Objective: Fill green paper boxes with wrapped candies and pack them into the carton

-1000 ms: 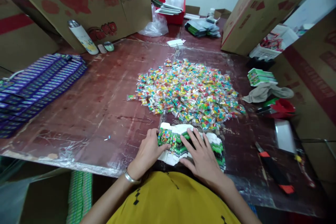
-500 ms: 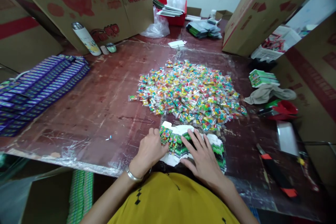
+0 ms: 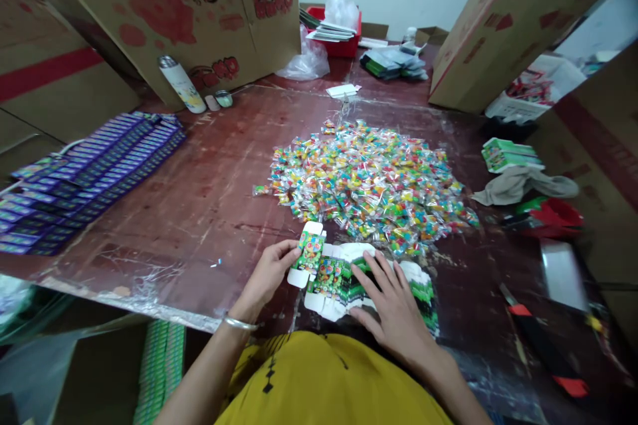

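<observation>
A fanned stack of flat green and white carton blanks (image 3: 349, 279) lies at the near edge of the worn red table (image 3: 199, 199). My left hand (image 3: 269, 272) pinches one flat carton blank (image 3: 308, 254) and holds it lifted off the left end of the stack. Fingers spread, my right hand (image 3: 393, 302) rests flat on the stack. Just beyond lies a big heap of small colourful wrapped candies (image 3: 369, 182).
Rows of purple boxes (image 3: 90, 176) cover the left side of the table. A white bottle (image 3: 182, 84) stands by large cardboard boxes (image 3: 199, 6) at the back. At right lie green packs (image 3: 508, 155), a cloth (image 3: 523, 182), a red object (image 3: 553, 216) and an orange-tipped knife (image 3: 543, 348).
My left hand has pulled one carton blank free of the stack and lifted it up and left. My right hand stays pressed on the stack. The camera tilted slightly.
</observation>
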Demonstrator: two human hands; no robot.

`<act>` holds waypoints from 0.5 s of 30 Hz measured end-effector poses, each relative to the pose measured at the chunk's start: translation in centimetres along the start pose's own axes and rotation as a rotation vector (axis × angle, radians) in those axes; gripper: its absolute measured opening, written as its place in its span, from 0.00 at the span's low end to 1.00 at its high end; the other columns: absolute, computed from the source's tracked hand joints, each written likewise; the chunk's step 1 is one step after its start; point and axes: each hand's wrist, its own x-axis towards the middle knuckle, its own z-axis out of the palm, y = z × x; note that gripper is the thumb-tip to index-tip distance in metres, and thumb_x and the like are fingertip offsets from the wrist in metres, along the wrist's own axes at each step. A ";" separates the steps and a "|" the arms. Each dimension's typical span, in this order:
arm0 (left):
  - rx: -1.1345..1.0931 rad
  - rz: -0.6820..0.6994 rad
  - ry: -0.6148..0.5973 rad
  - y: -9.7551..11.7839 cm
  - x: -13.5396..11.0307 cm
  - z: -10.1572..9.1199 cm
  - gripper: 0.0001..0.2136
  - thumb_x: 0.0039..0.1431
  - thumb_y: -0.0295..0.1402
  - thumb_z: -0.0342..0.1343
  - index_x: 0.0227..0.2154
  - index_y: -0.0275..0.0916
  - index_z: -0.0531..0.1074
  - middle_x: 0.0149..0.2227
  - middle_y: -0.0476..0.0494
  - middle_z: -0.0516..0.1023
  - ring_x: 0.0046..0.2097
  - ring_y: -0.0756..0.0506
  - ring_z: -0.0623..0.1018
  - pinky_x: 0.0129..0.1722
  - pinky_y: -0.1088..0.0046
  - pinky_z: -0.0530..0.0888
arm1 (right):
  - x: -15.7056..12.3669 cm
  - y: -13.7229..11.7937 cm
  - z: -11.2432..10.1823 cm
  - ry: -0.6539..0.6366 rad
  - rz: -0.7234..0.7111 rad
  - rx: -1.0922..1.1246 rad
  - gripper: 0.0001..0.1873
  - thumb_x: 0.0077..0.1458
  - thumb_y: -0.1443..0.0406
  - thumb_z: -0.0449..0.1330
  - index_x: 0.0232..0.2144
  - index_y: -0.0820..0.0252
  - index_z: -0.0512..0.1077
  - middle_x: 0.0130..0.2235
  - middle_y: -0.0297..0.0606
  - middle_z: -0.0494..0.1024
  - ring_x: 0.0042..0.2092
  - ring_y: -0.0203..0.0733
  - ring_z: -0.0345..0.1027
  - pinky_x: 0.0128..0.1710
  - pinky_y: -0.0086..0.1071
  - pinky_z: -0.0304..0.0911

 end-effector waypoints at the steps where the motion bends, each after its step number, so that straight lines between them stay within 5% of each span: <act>1: -0.222 -0.050 -0.027 0.2 -0.2 -0.3 0.10 0.53 0.34 0.61 0.36 0.35 0.71 0.31 0.47 0.74 0.31 0.50 0.73 0.32 0.76 0.69 | -0.1 0.1 0.0 0.007 -0.007 0.006 0.33 0.61 0.55 0.54 0.65 0.53 0.53 0.69 0.40 0.43 0.68 0.57 0.32 0.63 0.59 0.42; 4: -0.527 -0.137 -0.108 1.1 -1.0 -0.4 0.07 0.53 0.30 0.60 0.34 0.35 0.70 0.29 0.50 0.68 0.25 0.55 0.68 0.26 0.80 0.67 | -0.1 0.4 0.1 0.047 -0.029 0.028 0.32 0.61 0.53 0.53 0.64 0.54 0.54 0.68 0.39 0.46 0.68 0.58 0.34 0.63 0.58 0.44; 9: -0.661 -0.248 -0.265 1.6 -2.3 1.6 0.03 0.56 0.28 0.52 0.33 0.33 0.67 0.27 0.52 0.59 0.19 0.59 0.56 0.18 0.84 0.56 | 0.4 0.6 -0.2 0.100 -0.047 0.059 0.32 0.61 0.54 0.54 0.64 0.54 0.54 0.68 0.38 0.48 0.68 0.57 0.36 0.63 0.57 0.44; 15: -0.680 -0.311 -0.366 1.3 -2.6 2.8 0.05 0.56 0.29 0.51 0.34 0.33 0.67 0.27 0.52 0.59 0.19 0.58 0.55 0.18 0.83 0.53 | 0.8 0.4 -1.1 0.100 -0.049 0.089 0.30 0.61 0.54 0.54 0.63 0.55 0.56 0.67 0.38 0.50 0.68 0.56 0.36 0.64 0.56 0.44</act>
